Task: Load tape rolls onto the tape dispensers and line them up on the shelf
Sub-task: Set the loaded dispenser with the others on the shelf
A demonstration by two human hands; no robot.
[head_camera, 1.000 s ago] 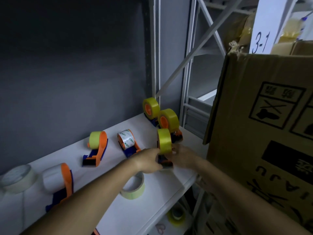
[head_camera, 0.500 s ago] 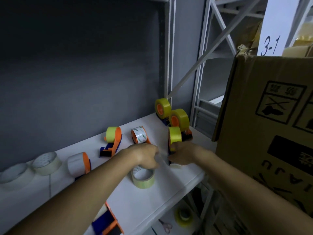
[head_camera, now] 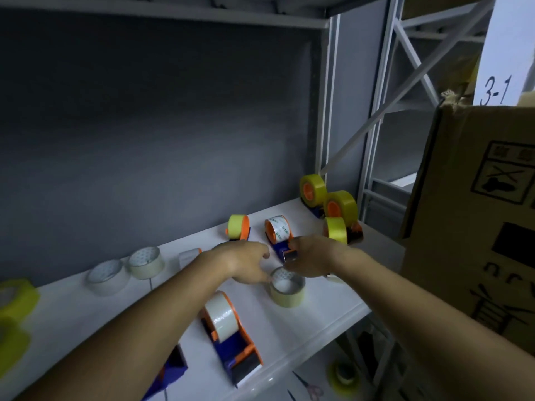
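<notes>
At frame centre our left hand (head_camera: 246,263) hovers loosely open; our right hand (head_camera: 311,260) grips a white-roll dispenser (head_camera: 279,237), probably aligning it on the shelf (head_camera: 333,311); next, the loose roll (head_camera: 287,287).

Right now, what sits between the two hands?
In the head view, only bare white shelf separates left hand from right hand; a loose tape roll lies just below the gap.

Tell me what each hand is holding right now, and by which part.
Right hand grips the front end of the white-tape dispenser. Left hand holds nothing, fingers loose above the shelf.
</notes>
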